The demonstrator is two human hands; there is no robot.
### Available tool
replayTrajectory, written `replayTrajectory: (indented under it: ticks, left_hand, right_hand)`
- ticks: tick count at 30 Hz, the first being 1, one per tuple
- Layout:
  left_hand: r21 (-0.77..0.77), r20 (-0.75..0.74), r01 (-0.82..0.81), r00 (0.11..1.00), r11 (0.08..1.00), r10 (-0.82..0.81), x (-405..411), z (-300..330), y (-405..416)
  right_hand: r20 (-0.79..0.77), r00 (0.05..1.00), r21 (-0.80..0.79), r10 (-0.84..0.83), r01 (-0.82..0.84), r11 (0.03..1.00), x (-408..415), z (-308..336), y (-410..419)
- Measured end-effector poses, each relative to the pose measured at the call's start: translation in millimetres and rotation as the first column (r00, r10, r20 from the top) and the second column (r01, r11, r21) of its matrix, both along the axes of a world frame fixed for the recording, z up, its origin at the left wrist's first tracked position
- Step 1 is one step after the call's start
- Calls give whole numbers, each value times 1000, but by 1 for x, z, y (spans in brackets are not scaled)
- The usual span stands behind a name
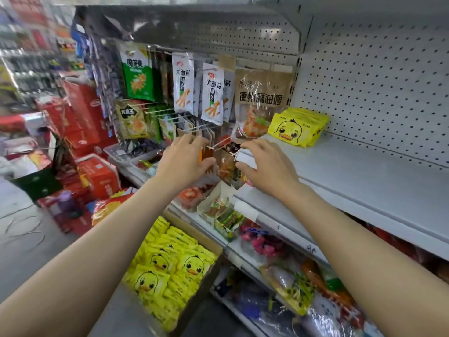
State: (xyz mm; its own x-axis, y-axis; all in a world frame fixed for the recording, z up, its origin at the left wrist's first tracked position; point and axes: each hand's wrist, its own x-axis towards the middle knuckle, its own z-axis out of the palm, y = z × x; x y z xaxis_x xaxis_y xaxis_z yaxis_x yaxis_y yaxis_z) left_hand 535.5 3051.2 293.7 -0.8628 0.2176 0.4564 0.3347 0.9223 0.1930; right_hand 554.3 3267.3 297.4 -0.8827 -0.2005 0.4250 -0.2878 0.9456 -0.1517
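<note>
My left hand (pixel 184 161) reaches up to a white peg hook (pixel 221 143) and pinches the small orange-brown snack packets (pixel 208 153) hanging on it between thumb and fingers. My right hand (pixel 267 164) is just to the right, at the left corner of the grey shelf (pixel 352 171). Its fingers curl over the shelf's white end piece (pixel 245 156) and the thumb sits under it. A stack of yellow duck-face packets (pixel 296 130) lies further back on that shelf.
White strip-snack bags (pixel 211 93), a brown bag (pixel 262 98) and a green bag (pixel 138 74) hang on pegs above. A cardboard box (pixel 194 231) of yellow duck packets stands below. Lower shelves hold mixed snacks (pixel 291 283). Red cartons (pixel 97 176) pile on the floor at the left.
</note>
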Motion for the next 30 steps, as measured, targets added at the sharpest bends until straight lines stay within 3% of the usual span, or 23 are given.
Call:
replayTrajectory:
  ticks: [10, 21, 26, 30]
  left_hand:
    - [-3, 72, -69, 995, 998, 69, -11, -41, -68]
    - [-26, 280, -44, 959, 999, 50, -126, -137, -181]
    - [-16, 515, -9, 857, 1000, 16, -178, -215, -231]
    - [-45, 688, 44, 726, 998, -1, -197, -287, -266]
  right_hand:
    - [88, 991, 44, 99, -103, 994, -31, -37, -69]
    - [379, 923, 37, 68, -88, 995, -142, -136, -186]
    - [596, 803, 0, 18, -23, 1000, -179, -207, -235]
    - [773, 634, -14, -19, 48, 999, -191, -270, -262]
